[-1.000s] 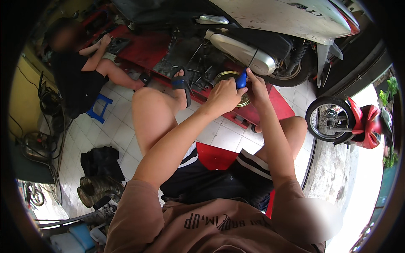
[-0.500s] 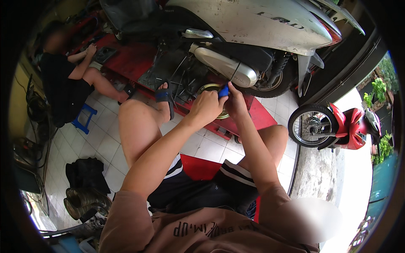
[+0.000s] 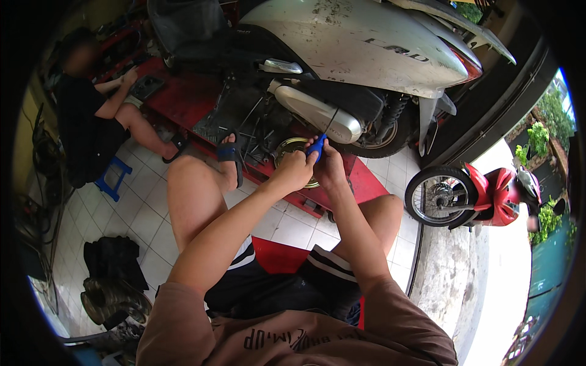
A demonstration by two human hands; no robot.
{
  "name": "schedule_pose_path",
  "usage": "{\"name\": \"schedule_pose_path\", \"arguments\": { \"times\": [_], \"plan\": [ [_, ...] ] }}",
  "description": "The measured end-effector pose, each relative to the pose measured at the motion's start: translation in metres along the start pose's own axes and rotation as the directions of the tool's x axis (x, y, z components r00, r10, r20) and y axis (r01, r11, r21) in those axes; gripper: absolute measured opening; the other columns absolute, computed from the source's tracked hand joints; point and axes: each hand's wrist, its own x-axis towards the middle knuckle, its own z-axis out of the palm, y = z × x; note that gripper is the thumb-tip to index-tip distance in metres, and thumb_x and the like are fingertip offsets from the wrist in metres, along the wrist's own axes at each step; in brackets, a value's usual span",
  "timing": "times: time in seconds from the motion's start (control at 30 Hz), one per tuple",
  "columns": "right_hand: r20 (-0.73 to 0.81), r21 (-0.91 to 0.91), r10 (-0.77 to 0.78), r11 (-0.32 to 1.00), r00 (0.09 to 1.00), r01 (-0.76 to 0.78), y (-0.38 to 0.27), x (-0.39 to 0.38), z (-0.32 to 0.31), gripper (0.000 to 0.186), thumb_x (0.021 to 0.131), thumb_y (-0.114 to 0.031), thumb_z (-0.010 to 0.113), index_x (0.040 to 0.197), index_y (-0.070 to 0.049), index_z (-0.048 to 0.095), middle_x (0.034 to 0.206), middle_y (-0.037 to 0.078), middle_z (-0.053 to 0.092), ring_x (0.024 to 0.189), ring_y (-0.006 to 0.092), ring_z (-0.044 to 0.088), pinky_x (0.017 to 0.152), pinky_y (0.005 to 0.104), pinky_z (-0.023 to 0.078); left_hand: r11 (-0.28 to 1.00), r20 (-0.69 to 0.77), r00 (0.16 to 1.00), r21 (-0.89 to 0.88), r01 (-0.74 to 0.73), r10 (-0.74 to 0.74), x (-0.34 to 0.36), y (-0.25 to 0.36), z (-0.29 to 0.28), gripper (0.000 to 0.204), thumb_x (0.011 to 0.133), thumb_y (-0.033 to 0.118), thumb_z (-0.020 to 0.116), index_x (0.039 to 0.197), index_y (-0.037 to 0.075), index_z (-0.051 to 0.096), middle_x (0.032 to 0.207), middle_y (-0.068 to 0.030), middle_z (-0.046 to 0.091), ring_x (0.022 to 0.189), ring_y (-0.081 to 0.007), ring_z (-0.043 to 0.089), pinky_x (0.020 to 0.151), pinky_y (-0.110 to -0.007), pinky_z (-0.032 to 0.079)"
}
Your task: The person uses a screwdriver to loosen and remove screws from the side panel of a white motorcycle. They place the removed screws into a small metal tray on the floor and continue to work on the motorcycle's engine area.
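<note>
Left hand point(image 3: 295, 172), on the wearer's side of the silver scooter point(image 3: 354, 46), closed on the lower end of a screwdriver point(image 3: 316, 149). More handle shows above that fist than half a second ago, so the grip looks to be shifting, tool kept in both hands. Screwdriver: in front of the scooter, blue handle, thin dark shaft tilted up and right, overlapping the scooter's pale side cover point(image 3: 305, 110) in view; can't tell if the tip touches. Right hand point(image 3: 331, 166), also in front of the scooter, narrow, fingers curled at the handle's upper end.
</note>
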Motion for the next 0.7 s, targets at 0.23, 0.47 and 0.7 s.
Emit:
{"name": "schedule_pose_path", "arguments": {
  "times": [0.23,0.47,0.7],
  "plan": [
    [-0.080,-0.190,0.007,0.982,0.997,-0.023,-0.010,-0.001,-0.004,0.027,0.098,-0.027,0.049,0.095,-0.001,0.055,0.082,0.007,0.060,0.077,0.0150,0.057,0.069,0.0283,0.045,0.950,-0.151,0.956,0.231,-0.212,0.250,-0.011,0.014,-0.015,0.025,0.079,0.018,0.069,0.083,-0.006,0.064,0.075,-0.0251,0.064,0.075,-0.0403,0.064,0.069,-0.044,0.052],
    [-0.188,-0.331,-0.031,0.943,0.982,-0.033,-0.018,-0.004,-0.002,0.030,0.096,-0.030,0.053,0.092,0.000,0.058,0.078,0.008,0.061,0.071,0.0159,0.057,0.065,0.0299,0.046,0.913,-0.116,0.944,0.313,-0.261,0.309,-0.014,0.018,-0.012,0.032,0.079,0.024,0.070,0.082,-0.007,0.062,0.073,-0.0241,0.064,0.072,-0.0393,0.065,0.067,-0.045,0.052],
    [-0.044,-0.008,0.026,1.000,0.999,-0.026,-0.017,0.003,-0.003,0.024,0.099,-0.022,0.043,0.106,-0.001,0.051,0.100,0.011,0.059,0.092,0.0206,0.056,0.085,0.0353,0.046,0.985,-0.130,0.976,0.009,-0.174,0.174,-0.007,0.014,0.003,0.051,0.094,0.037,0.052,0.072,-0.009,0.060,0.066,-0.0279,0.060,0.068,-0.0428,0.062,0.062,-0.050,0.048]
  ]
}}
